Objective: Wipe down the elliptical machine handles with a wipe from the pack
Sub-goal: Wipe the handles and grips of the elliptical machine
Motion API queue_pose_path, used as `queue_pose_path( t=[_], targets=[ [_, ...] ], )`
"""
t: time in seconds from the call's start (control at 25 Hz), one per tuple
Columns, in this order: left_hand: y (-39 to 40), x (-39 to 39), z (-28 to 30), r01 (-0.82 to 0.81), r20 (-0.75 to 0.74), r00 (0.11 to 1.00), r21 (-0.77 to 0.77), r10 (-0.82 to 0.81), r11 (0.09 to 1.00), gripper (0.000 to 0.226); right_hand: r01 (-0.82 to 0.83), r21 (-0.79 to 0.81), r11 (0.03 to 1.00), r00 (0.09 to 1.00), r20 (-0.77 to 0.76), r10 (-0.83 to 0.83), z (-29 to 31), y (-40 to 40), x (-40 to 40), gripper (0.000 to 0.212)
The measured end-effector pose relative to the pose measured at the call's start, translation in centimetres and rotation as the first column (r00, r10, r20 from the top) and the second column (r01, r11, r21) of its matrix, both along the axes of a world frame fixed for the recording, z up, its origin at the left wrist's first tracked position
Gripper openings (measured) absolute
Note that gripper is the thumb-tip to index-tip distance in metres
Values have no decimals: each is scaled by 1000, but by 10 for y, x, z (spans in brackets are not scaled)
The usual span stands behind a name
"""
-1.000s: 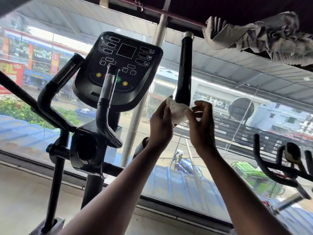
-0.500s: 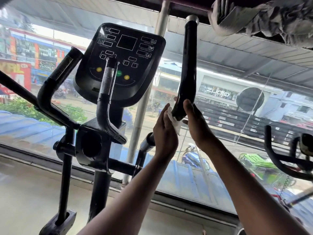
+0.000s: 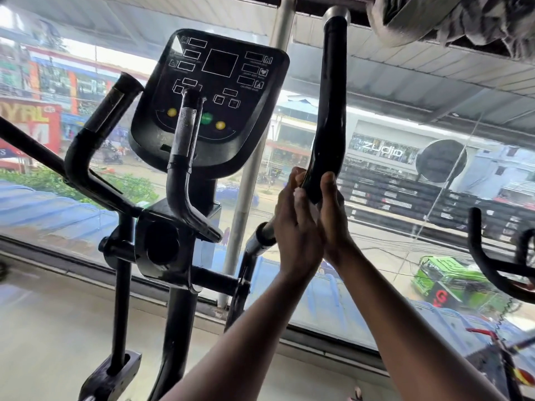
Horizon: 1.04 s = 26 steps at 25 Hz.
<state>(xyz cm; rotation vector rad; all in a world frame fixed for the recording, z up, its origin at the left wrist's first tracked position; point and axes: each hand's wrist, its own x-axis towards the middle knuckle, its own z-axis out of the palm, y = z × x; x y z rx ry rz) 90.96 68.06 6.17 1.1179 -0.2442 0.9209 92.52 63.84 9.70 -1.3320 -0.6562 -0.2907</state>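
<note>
The elliptical's tall black right handle rises to a silver cap near the ceiling. Both my hands wrap its lower end. My left hand curls round it from the left and presses the white wipe to it; only a sliver of wipe shows between my hands. My right hand grips the handle from the right, thumb lying on its front. The black left handle slants up at the far left. The pack of wipes is out of view.
The black console sits in the middle, with a short fixed grip in front of it. A big window lies right behind the machine. Grey cloth hangs at top right. Another machine's handlebars stand at the right edge.
My hands have closed together around the bottom of the right handle, and the wipe that was spread out between them is now almost hidden. The view has moved closer.
</note>
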Motion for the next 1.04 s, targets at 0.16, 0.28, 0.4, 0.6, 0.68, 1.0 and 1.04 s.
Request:
queue_pose_path(
  t=[0.16,0.28,0.4,0.6,0.68,1.0,1.04],
  targets=[
    [15,30,-18,114,-117,985,-105,-126,988,51,104,2,995,994,15,-104,-1,4,1,54],
    [21,29,-18,61,-235,969,-58,-73,996,49,113,6,994,991,72,-113,-3,8,0,77],
    [11,12,-6,61,-72,995,-16,-62,998,35,53,18,998,997,62,-54,-5,9,4,78],
    [34,54,-46,104,-307,947,4,-98,995,53,122,-11,992,983,142,-119,-6,12,7,75],
    [39,56,-55,124,-342,932,-7,-119,992,51,119,-12,993,981,153,-116,-7,13,8,78],
    [35,69,-75,53,-345,937,5,-49,999,39,165,-28,986,959,237,-154,-7,16,15,70],
    [40,74,-82,55,-365,930,22,-43,998,39,175,-33,984,956,246,-162,-7,17,15,70]
  ],
)
